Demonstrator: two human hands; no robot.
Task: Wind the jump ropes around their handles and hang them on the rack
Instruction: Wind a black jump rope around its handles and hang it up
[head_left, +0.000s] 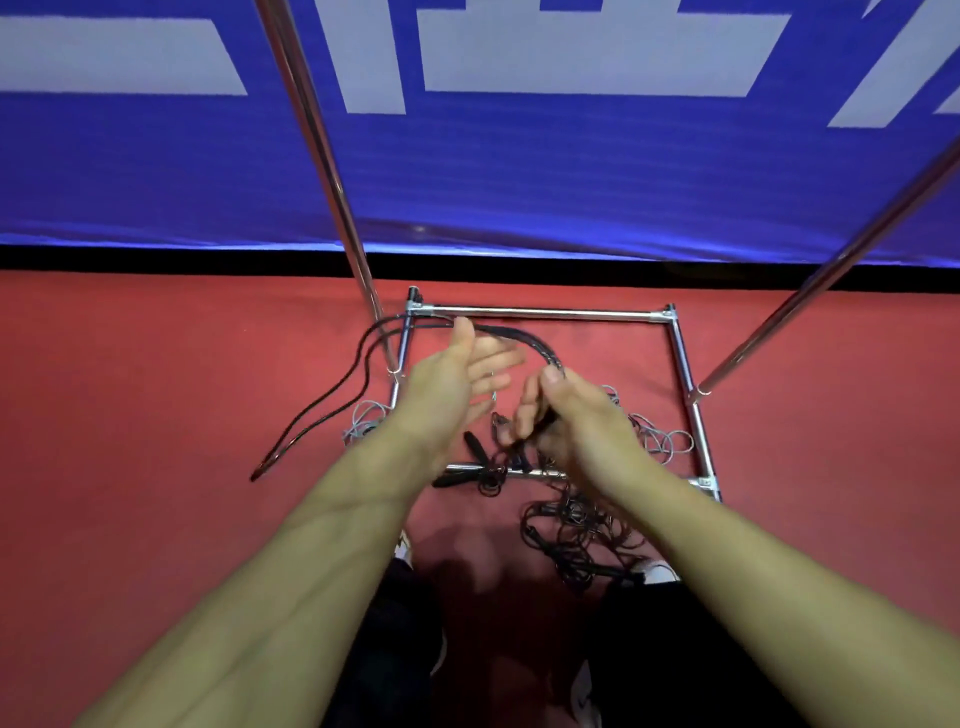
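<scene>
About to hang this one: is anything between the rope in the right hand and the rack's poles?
Nothing visible blocks it. The right hand grips the black rope; the upright poles rise clear behind.

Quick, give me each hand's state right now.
Left hand: open, fingers straight, black rope running past its fingertips.
Right hand: grip closed on the black rope's handles.
</scene>
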